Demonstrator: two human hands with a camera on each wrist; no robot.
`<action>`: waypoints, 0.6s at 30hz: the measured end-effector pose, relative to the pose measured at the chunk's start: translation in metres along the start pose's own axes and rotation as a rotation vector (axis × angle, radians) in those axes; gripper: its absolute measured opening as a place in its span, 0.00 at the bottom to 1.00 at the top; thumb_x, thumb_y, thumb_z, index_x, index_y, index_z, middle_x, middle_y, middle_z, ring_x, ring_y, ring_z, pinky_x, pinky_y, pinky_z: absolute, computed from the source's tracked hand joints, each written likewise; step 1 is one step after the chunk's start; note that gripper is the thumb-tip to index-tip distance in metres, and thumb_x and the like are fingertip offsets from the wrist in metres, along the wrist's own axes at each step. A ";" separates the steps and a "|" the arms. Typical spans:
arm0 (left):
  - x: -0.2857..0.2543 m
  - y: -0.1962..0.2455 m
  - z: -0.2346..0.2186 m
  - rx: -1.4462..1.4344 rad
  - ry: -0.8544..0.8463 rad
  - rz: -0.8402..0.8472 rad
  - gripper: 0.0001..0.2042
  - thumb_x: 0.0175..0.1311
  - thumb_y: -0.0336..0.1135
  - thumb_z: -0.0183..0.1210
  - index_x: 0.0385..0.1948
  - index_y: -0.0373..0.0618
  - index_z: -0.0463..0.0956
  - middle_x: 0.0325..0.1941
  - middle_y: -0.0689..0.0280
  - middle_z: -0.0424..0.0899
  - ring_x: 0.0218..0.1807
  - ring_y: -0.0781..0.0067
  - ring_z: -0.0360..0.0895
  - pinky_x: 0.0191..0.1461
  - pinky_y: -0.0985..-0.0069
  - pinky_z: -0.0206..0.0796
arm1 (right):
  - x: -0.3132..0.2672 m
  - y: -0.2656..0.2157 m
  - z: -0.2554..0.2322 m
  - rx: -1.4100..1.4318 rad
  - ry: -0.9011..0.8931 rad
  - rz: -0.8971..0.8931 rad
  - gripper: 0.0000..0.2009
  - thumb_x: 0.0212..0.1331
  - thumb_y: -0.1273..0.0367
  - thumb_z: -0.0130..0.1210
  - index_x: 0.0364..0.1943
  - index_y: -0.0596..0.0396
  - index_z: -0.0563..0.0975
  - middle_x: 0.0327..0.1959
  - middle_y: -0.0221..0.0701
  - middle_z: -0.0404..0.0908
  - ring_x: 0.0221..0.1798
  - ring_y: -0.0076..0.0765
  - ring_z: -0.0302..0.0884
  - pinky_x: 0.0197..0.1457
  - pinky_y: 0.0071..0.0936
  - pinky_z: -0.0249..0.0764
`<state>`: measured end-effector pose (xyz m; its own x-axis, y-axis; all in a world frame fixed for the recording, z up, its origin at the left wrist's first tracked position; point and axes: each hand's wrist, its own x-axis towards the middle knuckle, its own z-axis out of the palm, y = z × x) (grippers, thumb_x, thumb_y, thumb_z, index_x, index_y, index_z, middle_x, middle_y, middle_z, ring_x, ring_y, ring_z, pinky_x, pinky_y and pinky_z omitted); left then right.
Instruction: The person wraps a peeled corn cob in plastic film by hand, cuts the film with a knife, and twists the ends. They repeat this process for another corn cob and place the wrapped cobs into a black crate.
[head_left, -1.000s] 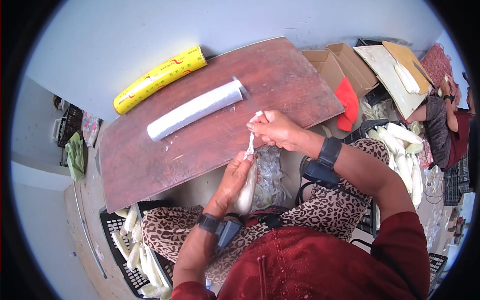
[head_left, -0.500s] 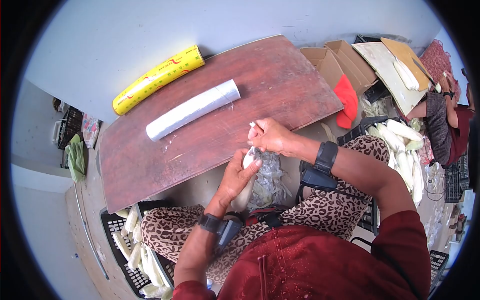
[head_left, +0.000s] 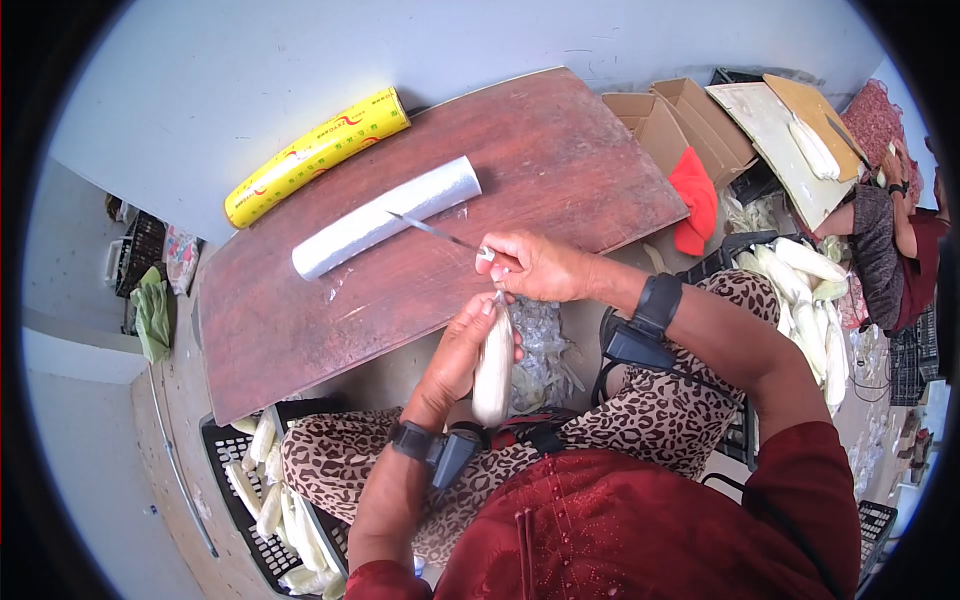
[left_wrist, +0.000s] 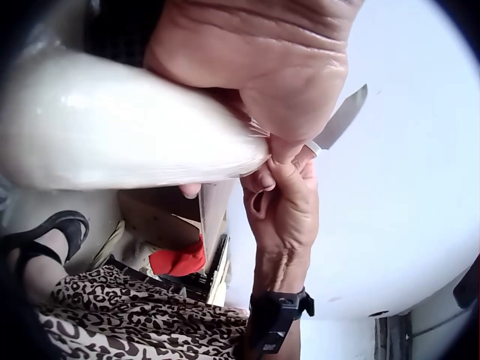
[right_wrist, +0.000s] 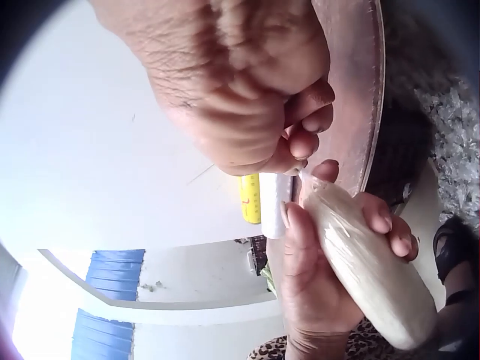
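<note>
**Knife at the twisted end of a wrapped cob**

My left hand [head_left: 455, 350] has its grip curled round the wrapped white cob [head_left: 493, 372], holding it nearly upright above my lap, just off the near edge of the surface [head_left: 300, 330]. My right hand [head_left: 535, 265] is closed on a small knife [head_left: 432, 231], blade pointing out over the wood, and its fingertips [right_wrist: 304, 142] meet the film twist at the cob's top. Beyond lie the film roll [head_left: 385, 217] and a yellow box [head_left: 318, 155]. A crate of cobs [head_left: 262, 500] sits by my left knee.

My worry is the blade: both hands are touching, so a slip on the slick film could likely nick my left thumb. A loose hold could also let the cob slide down.
</note>
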<state>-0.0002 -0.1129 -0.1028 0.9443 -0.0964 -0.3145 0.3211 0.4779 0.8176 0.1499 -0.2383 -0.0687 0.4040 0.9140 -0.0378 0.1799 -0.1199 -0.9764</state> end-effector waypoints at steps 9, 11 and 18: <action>-0.001 0.003 -0.003 -0.037 0.001 -0.079 0.19 0.70 0.52 0.45 0.46 0.44 0.68 0.30 0.58 0.79 0.31 0.64 0.79 0.38 0.68 0.74 | -0.008 -0.020 0.000 -0.300 -0.084 -0.134 0.04 0.63 0.73 0.49 0.39 0.57 0.71 0.27 0.32 0.77 0.27 0.25 0.78 0.33 0.27 0.73; -0.001 0.004 -0.003 -0.047 -0.008 -0.043 0.16 0.70 0.48 0.46 0.44 0.44 0.69 0.32 0.59 0.79 0.31 0.65 0.79 0.38 0.70 0.74 | -0.007 -0.015 0.002 -0.296 -0.001 -0.189 0.04 0.63 0.73 0.50 0.38 0.57 0.71 0.26 0.31 0.77 0.27 0.24 0.77 0.32 0.26 0.72; -0.002 0.003 -0.003 0.004 0.052 -0.006 0.13 0.69 0.44 0.47 0.39 0.43 0.71 0.33 0.59 0.78 0.29 0.66 0.79 0.36 0.72 0.73 | -0.001 -0.007 -0.005 0.101 0.143 0.184 0.09 0.63 0.67 0.56 0.35 0.60 0.73 0.23 0.22 0.71 0.23 0.14 0.64 0.25 0.17 0.64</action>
<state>-0.0013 -0.1088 -0.1007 0.9375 -0.0539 -0.3437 0.3270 0.4736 0.8178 0.1524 -0.2402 -0.0611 0.5456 0.8154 -0.1936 0.0042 -0.2336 -0.9723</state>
